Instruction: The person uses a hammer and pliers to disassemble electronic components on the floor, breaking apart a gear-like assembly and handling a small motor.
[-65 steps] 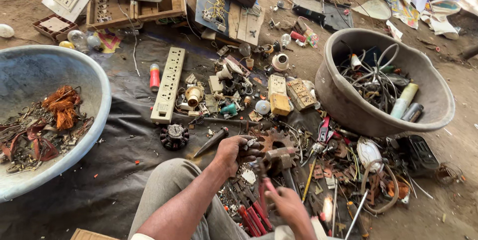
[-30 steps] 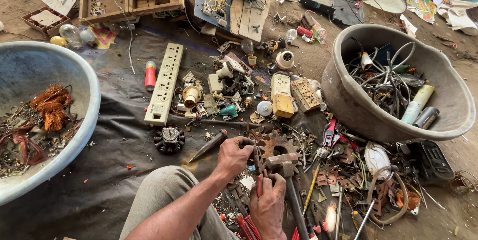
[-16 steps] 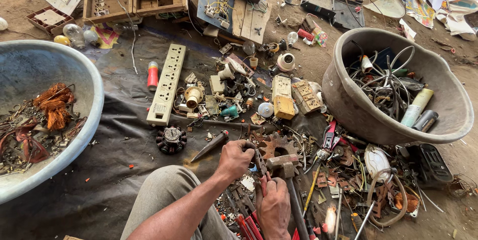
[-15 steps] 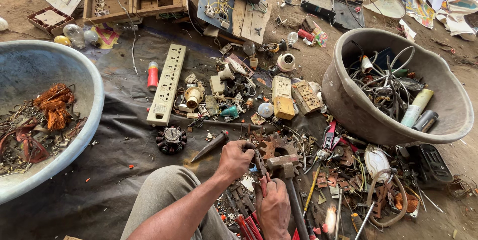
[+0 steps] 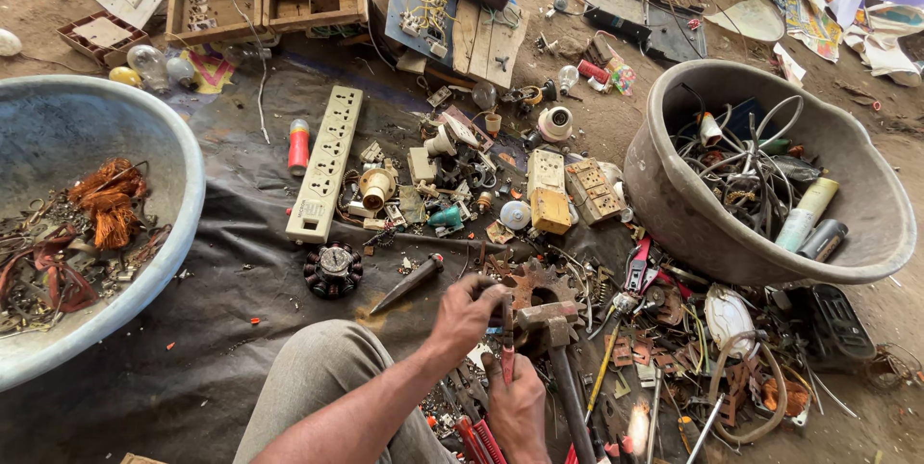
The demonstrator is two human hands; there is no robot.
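Observation:
My left hand point(image 5: 464, 312) grips a small rusty metal part at the middle bottom of the head view, just left of a rusty gear-like piece point(image 5: 537, 283). My right hand point(image 5: 517, 401) sits right below it and is closed on the red handle of a thin tool point(image 5: 506, 341) that points up into the part. A hammer point(image 5: 556, 348) with a dark handle lies right beside both hands. My bent knee in grey trousers point(image 5: 318, 377) is to the left.
A pale blue basin point(image 5: 173, 151) with copper wire and scrap sits at left. A grey tub point(image 5: 674, 204) of cables stands at right. A white power strip point(image 5: 325, 175), a metal punch point(image 5: 406, 283), switches, bulbs and boards litter the dark sheet.
My right hand has come in from the lower right to just under my left hand, and the thin red-handled tool now stands upright against the part. The view has shifted slightly.

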